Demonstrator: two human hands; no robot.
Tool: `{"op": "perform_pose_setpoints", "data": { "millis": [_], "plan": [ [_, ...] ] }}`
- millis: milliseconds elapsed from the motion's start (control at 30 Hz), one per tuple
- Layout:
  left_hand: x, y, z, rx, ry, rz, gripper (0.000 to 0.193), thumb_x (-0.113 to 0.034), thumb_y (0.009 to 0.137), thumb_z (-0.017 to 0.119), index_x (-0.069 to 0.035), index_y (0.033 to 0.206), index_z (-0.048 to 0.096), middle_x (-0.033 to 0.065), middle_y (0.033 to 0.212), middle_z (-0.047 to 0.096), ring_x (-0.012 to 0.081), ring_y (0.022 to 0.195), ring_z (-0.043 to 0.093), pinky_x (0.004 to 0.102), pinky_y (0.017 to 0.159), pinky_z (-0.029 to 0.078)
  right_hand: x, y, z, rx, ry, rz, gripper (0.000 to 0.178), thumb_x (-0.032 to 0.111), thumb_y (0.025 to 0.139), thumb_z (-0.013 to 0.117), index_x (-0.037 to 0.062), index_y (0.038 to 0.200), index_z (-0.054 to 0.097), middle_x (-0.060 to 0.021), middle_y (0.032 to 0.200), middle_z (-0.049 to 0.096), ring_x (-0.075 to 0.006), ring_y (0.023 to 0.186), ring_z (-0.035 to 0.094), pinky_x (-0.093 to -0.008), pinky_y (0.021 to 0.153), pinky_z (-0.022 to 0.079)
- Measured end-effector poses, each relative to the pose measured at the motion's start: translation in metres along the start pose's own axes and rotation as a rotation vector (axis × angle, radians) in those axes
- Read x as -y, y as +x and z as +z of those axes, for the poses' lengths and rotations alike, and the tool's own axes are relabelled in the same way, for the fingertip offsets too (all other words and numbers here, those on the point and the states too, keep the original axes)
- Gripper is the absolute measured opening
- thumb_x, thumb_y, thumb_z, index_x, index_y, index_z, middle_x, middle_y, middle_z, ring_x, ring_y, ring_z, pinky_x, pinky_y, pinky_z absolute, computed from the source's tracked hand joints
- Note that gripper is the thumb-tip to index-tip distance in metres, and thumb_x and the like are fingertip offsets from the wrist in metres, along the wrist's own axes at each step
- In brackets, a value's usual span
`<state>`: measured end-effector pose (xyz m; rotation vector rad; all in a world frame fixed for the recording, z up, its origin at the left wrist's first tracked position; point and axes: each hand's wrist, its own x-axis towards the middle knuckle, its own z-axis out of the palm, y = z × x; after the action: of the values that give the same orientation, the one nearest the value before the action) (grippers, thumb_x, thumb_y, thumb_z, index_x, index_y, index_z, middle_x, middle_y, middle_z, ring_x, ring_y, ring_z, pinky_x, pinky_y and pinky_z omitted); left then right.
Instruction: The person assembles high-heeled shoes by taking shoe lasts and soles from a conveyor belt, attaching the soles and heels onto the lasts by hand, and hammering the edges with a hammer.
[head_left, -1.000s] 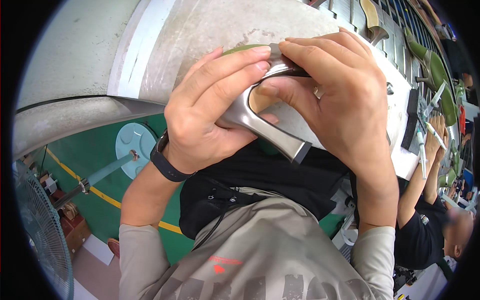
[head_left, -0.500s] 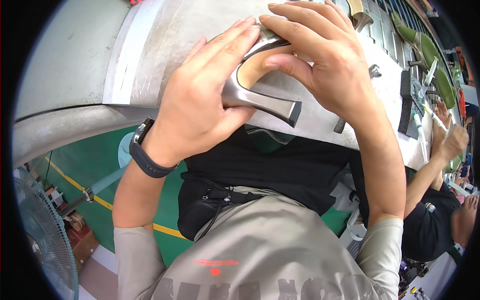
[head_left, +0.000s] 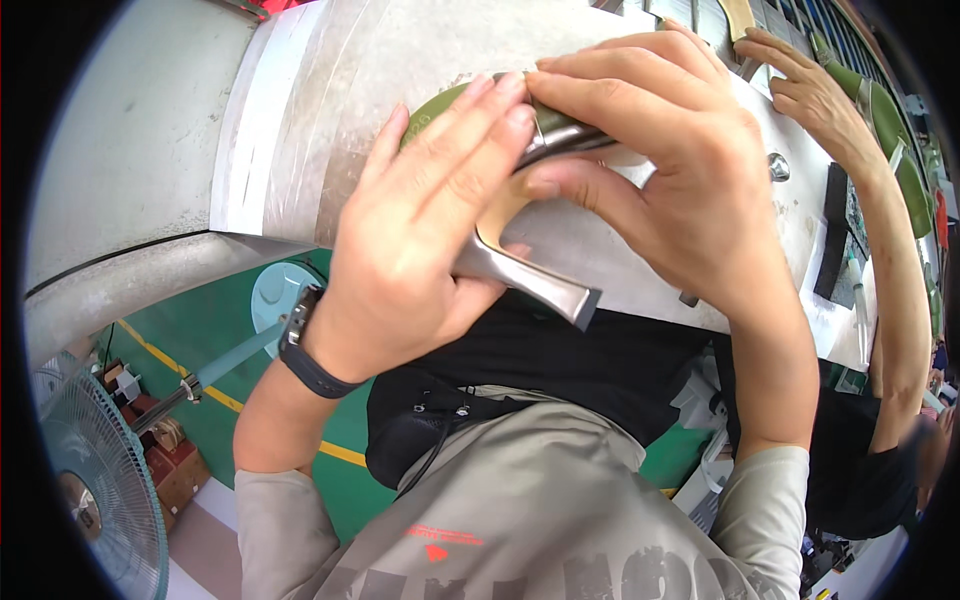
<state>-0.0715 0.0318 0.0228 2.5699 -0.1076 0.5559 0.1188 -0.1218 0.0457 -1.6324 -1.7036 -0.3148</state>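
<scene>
Between my two hands is a green high-heeled shoe (head_left: 430,112) with a tan sole and a shiny silver-grey heel (head_left: 535,278). The heel points toward me and to the right, its dark tip showing. My left hand (head_left: 415,235) wraps the shoe from the left, fingers lying over the green upper and thumb below by the heel. From the other side my right hand (head_left: 690,140) grips it, fingertips on the upper and thumb against the tan underside. Much of the shoe is covered by my fingers.
Below the shoe lies a pale metal worktable (head_left: 290,130). At right are a dark block (head_left: 832,235), a white syringe-like tube (head_left: 862,318) and green shoes (head_left: 885,115) on a rack. A co-worker's arm (head_left: 850,140) reaches across there. A fan (head_left: 95,490) stands lower left.
The shoe has tilted, showing more green upper, and sits lower in the picture with both hands. The co-worker's hand has moved up from beside the tubes toward the rack.
</scene>
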Motion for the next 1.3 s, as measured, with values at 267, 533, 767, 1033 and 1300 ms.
{"op": "perform_pose_setpoints", "data": {
  "millis": [267,533,767,1033,1300],
  "plan": [
    [-0.017,-0.003,0.013,-0.072,0.036,-0.036,0.091,-0.018,0.078,0.088,0.002,0.156,0.045,0.0287,0.16,0.046,0.0465,0.148,0.046,0.0636,0.119,0.033,0.017,0.011,-0.015,0.293,-0.302,-0.007,0.063,0.031,0.073,0.093,0.0029,0.125,0.07,-0.0149,0.121,0.069,-0.039,0.118,0.061,-0.0485,0.095,0.051],
    [0.004,0.041,-0.002,-0.003,-0.272,-0.174,0.071,-0.02,0.086,0.084,0.004,0.145,0.054,0.0238,0.145,0.059,0.0374,0.134,0.058,0.0413,0.112,0.046,0.005,-0.088,-0.041,-0.123,-0.428,0.608,0.046,0.007,0.084,0.08,0.003,0.129,0.07,-0.0214,0.12,0.064,-0.0363,0.107,0.065,-0.0443,0.093,0.054],
    [0.016,0.056,0.009,0.014,-0.238,-0.112,0.07,-0.024,0.087,0.08,0.005,0.146,0.056,0.0246,0.144,0.06,0.0371,0.131,0.059,0.0408,0.112,0.045,0.038,-0.102,-0.052,0.077,-0.468,0.71,0.06,-0.013,0.075,0.059,0.0004,0.133,0.067,-0.021,0.125,0.056,-0.0348,0.103,0.065,-0.0422,0.09,0.055],
    [0.017,0.056,0.01,0.023,-0.228,-0.101,0.072,-0.022,0.085,0.081,0.005,0.147,0.055,0.0247,0.147,0.058,0.0378,0.134,0.058,0.0416,0.114,0.043,0.024,-0.113,-0.065,0.115,-0.342,0.618,0.068,-0.018,0.068,0.059,0.0002,0.134,0.065,-0.0194,0.124,0.052,-0.0331,0.098,0.063,-0.0399,0.087,0.056],
    [0.019,0.055,0.006,0.043,-0.288,-0.12,0.074,-0.019,0.083,0.081,0.005,0.148,0.055,0.0243,0.149,0.057,0.038,0.138,0.055,0.0424,0.116,0.041,0.044,-0.052,-0.074,-0.251,0.354,0.713,0.038,0.011,0.083,0.085,-0.0002,0.118,0.075,-0.0109,0.108,0.068,-0.0157,0.093,0.063,-0.0274,0.079,0.05]
  ]
}}
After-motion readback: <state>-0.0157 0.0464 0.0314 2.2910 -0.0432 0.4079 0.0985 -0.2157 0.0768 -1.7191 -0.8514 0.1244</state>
